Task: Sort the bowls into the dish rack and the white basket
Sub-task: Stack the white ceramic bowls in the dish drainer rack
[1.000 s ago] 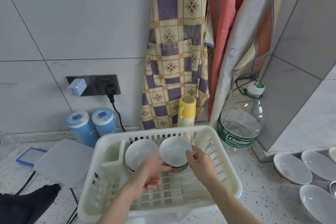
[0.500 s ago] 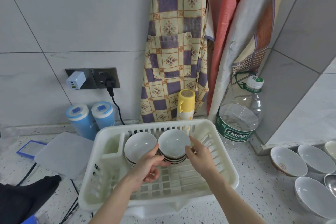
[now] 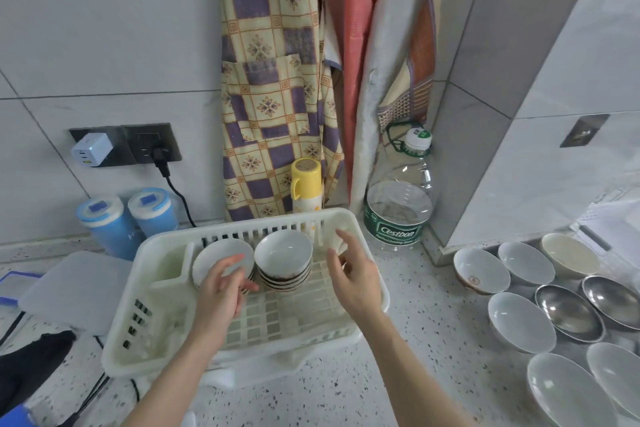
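Both hands hover over the white dish rack (image 3: 367, 250), which sits on the speckled counter (image 3: 426, 350). The left hand (image 3: 221, 291) has its grip apart, fingers loosely spread and holding nothing, its fingertips in front of a tilted stack of shallow bowls (image 3: 218, 255) that leans in the back of the rack; whether they touch the rim cannot be told. Just right of that hand stands a stack of striped bowls (image 3: 283, 262), tilted toward the viewer, between the two hands. The right hand (image 3: 353, 274) is also apart, fingers relaxed and empty, just right of the striped stack and not touching it, above the rack's right side. Well to the right of the right hand, a group of loose bowls (image 3: 519, 321), white and metal, lies on the counter. Beyond the right hand stand a yellow flask (image 3: 306, 185) and a large clear water bottle (image 3: 401, 204). Left of the left hand are two blue canisters (image 3: 128, 218) and a white board (image 3: 74, 289).
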{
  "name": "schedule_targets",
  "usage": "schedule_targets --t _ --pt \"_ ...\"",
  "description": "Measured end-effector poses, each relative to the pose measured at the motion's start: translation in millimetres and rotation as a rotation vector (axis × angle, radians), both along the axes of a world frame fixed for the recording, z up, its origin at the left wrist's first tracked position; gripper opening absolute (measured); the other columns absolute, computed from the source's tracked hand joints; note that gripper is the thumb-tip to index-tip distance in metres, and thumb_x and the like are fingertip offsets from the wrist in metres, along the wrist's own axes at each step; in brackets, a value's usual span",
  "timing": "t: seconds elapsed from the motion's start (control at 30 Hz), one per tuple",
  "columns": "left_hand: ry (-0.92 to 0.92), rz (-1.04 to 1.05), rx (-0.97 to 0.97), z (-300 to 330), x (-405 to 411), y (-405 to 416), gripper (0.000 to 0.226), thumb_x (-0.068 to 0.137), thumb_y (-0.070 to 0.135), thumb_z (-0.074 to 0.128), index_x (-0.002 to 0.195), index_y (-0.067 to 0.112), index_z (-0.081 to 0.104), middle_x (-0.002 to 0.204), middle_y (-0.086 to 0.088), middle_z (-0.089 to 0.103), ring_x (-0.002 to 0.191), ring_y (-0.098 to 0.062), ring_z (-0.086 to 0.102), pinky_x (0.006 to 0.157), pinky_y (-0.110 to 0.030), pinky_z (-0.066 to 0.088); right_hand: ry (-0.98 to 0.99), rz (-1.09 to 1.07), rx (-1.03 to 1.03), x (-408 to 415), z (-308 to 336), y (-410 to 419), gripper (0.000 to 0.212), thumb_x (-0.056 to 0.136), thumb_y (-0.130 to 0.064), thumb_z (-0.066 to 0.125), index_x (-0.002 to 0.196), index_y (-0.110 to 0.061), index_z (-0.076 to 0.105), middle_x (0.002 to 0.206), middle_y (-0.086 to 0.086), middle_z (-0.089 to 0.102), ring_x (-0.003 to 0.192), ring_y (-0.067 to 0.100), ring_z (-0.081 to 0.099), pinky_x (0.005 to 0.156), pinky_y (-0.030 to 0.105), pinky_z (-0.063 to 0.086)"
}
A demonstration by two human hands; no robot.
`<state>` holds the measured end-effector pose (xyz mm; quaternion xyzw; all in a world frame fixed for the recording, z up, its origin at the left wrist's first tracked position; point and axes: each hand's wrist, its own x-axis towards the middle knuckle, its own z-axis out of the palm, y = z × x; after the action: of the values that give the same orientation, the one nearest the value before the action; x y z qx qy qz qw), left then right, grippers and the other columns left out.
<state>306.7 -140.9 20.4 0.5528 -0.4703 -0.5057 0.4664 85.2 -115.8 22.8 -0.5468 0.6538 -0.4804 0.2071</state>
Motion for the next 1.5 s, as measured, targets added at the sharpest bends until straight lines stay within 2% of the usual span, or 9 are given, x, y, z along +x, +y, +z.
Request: schedule_targets --t 0.13,0.3,0.47,0.63,0.83,1.03,1.1,1.27,1.5 --pt "0.005 -0.051 -0.100 14.7 -39.4 31.6 0.022 0.101 0.015 0.051 0.105 0.031 0.067 0.060 -0.004 0.068 0.039 -0.006 0.041 0.036 -0.017 0.030 -0.157 -0.040 -0.059 -32.2 -9.5 48.1 0.029 0.097 -0.027 0.051 0.124 -0.037 0.054 0.062 0.011 0.058 0.049 0.005 0.045 0.049 0.025 0.038" --pt "-0.004 -0.194 -0.054 7.6 -114.1 79.1 0.015 0.099 0.023 0.055 0.100 0.030 0.069 0.064 -0.005 0.068 0.044 -0.011 0.040 0.041 -0.019 0.032 -0.295 -0.171 0.027 -92.6 -23.7 108.6 0.027 0.098 -0.017 0.050 0.114 -0.033 0.063 0.063 0.009 0.061 0.046 0.001 0.048 0.047 0.018 0.042" --pt "-0.023 -0.385 0.263 -27.8 -212.6 137.6 0.016 0.099 0.027 0.055 0.104 0.016 0.066 0.074 -0.005 0.074 0.041 -0.010 0.041 0.039 -0.019 0.029 -0.356 -0.347 0.129 -174.9 -28.4 158.9 0.022 0.096 -0.014 0.051 0.102 -0.029 0.066 0.060 -0.002 0.064 0.056 -0.001 0.057 0.055 0.014 0.045" --pt "-0.059 -0.496 0.616 -55.4 -306.9 187.1 0.022 0.096 0.038 0.053 0.111 0.021 0.055 0.089 -0.007 0.074 0.041 -0.012 0.042 0.040 -0.019 0.024 -0.611 -0.660 0.178 -247.8 -45.8 212.8 0.022 0.092 -0.023 0.058 0.074 -0.024 0.070 0.054 -0.002 0.059 0.064 0.016 0.054 0.065 0.031 0.041" --pt "-0.126 -0.560 0.725 -76.9 -374.3 217.0 0.037 0.085 0.050 0.061 0.112 0.029 0.048 0.099 -0.007 0.073 0.045 -0.011 0.041 0.038 -0.019 0.021 -0.723 -0.833 0.327 -304.8 -83.6 270.4 0.032 0.089 -0.031 0.052 0.079 -0.008 0.072 0.065 0.008 0.053 0.059 0.020 0.043 0.058 0.031 0.036" --pt "-0.092 -0.491 0.720 -90.7 -406.3 224.8 0.023 0.088 0.030 0.059 0.107 0.024 0.046 0.088 -0.009 0.076 0.042 -0.009 0.040 0.036 -0.018 0.023 -0.802 -0.871 0.456 -331.4 -105.5 288.9 0.044 0.089 -0.049 0.054 0.097 -0.008 0.067 0.072 0.009 0.067 0.071 0.024 0.050 0.070 0.036 0.040" --pt "-0.073 -0.483 0.721 -94.0 -412.2 226.8 0.020 0.090 0.021 0.057 0.106 0.026 0.046 0.084 -0.010 0.075 0.042 -0.009 0.041 0.037 -0.018 0.024 -0.806 -0.887 0.464 -341.2 -105.3 284.5 0.039 0.088 -0.047 0.053 0.106 -0.014 0.060 0.075 0.006 0.071 0.075 0.024 0.049 0.073 0.038 0.039" --pt "-0.019 -0.457 0.693 -95.5 -416.2 229.8 0.031 0.087 0.006 0.052 0.108 0.028 0.047 0.075 -0.012 0.073 0.041 -0.008 0.041 0.039 -0.019 0.024 -0.867 -0.852 0.424 -357.7 -101.9 272.3 0.032 0.088 -0.034 0.052 0.112 -0.013 0.055 0.087 0.006 0.074 0.060 0.020 0.042 0.054 0.029 0.034" --pt "0.030 -0.427 0.614 -89.9 -389.2 222.1 0.036 0.085 0.008 0.054 0.116 0.027 0.050 0.075 -0.016 0.075 0.042 -0.010 0.038 0.038 -0.019 0.026 -0.853 -0.984 0.385 -349.6 -101.2 259.2 0.027 0.082 -0.018 0.047 0.106 -0.010 0.058 0.088 0.013 0.073 0.068 0.020 0.049 0.057 0.030 0.041"
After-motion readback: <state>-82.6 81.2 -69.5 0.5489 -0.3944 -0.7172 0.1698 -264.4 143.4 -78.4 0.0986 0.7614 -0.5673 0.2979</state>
